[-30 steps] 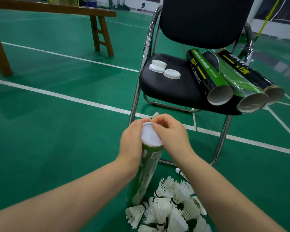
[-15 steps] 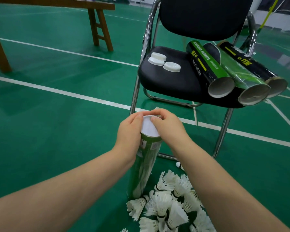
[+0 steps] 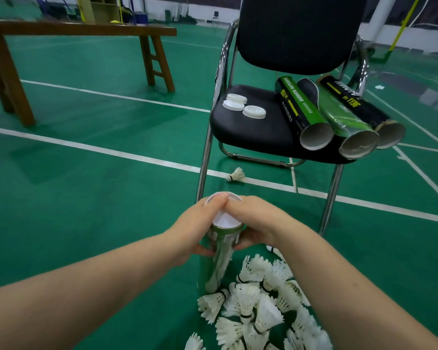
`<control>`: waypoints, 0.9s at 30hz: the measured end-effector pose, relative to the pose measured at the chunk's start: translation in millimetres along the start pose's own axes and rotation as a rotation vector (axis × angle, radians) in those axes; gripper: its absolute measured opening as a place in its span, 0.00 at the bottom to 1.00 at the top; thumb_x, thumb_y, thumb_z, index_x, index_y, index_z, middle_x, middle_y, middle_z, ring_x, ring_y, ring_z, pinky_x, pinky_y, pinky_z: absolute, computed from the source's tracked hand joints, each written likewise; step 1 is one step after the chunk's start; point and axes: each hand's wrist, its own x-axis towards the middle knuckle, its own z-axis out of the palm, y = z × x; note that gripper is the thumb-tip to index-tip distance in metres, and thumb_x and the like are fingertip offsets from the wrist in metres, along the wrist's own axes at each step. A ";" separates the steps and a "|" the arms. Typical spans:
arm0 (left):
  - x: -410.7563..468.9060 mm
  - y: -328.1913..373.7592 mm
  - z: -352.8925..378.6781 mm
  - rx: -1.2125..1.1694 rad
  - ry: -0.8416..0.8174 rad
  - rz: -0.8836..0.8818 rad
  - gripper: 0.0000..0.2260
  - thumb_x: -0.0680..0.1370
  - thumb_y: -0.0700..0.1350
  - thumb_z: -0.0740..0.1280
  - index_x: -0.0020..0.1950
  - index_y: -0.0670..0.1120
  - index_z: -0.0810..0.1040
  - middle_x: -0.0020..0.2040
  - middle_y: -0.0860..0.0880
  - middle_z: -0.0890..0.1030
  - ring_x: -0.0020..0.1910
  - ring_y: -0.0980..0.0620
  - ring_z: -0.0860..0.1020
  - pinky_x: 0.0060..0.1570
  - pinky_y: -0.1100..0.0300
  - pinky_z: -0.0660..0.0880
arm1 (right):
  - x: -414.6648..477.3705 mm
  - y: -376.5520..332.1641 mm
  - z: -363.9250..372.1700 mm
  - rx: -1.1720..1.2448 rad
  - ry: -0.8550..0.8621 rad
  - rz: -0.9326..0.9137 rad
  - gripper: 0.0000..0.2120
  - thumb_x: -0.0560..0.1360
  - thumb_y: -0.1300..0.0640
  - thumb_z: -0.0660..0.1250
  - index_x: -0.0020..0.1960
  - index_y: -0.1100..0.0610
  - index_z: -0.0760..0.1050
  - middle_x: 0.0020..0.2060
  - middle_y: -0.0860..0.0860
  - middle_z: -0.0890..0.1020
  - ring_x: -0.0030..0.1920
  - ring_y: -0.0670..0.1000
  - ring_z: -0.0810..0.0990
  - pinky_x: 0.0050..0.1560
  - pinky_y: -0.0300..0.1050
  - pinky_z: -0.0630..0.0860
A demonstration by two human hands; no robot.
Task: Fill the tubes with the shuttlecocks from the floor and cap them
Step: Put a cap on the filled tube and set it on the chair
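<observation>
Since a second ago both hands, left (image 3: 196,228) and right (image 3: 257,223), have been slid lower, clamped on the upright tube (image 3: 219,258), its white cap (image 3: 224,218) seemingly pressed home.

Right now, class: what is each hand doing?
Left hand: closed around the tube, fingers on the cap.
Right hand: closed on the same tube and cap.

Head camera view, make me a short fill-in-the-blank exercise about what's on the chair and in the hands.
1. The loose white caps on the chair seat number ____.
2. The open tubes lying on the seat number ____.
3. Both hands, left hand and right hand, press a white ____ onto the upright tube.

Missing words: three; three; cap
</observation>
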 end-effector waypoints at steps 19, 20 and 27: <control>-92.3 22.7 7.7 0.466 0.150 0.732 0.48 0.50 0.63 0.76 0.58 0.83 0.49 0.65 0.68 0.64 0.63 0.70 0.65 0.59 0.74 0.63 | -119.9 9.9 -13.2 -0.057 0.188 -0.758 0.41 0.60 0.58 0.80 0.66 0.40 0.65 0.62 0.38 0.73 0.61 0.34 0.70 0.59 0.28 0.65; -90.3 26.8 6.9 0.491 0.152 0.751 0.50 0.49 0.62 0.78 0.59 0.83 0.48 0.65 0.69 0.63 0.63 0.72 0.64 0.58 0.78 0.61 | -119.9 8.8 -14.7 -0.042 0.204 -0.776 0.41 0.60 0.58 0.80 0.66 0.40 0.65 0.61 0.36 0.73 0.60 0.31 0.70 0.58 0.26 0.65; -69.2 60.3 12.8 0.551 0.198 0.834 0.46 0.55 0.54 0.81 0.63 0.70 0.57 0.64 0.61 0.68 0.60 0.66 0.67 0.61 0.68 0.65 | -111.4 -11.0 -40.3 0.009 0.291 -0.829 0.32 0.61 0.58 0.80 0.58 0.40 0.70 0.54 0.40 0.78 0.54 0.39 0.76 0.54 0.30 0.71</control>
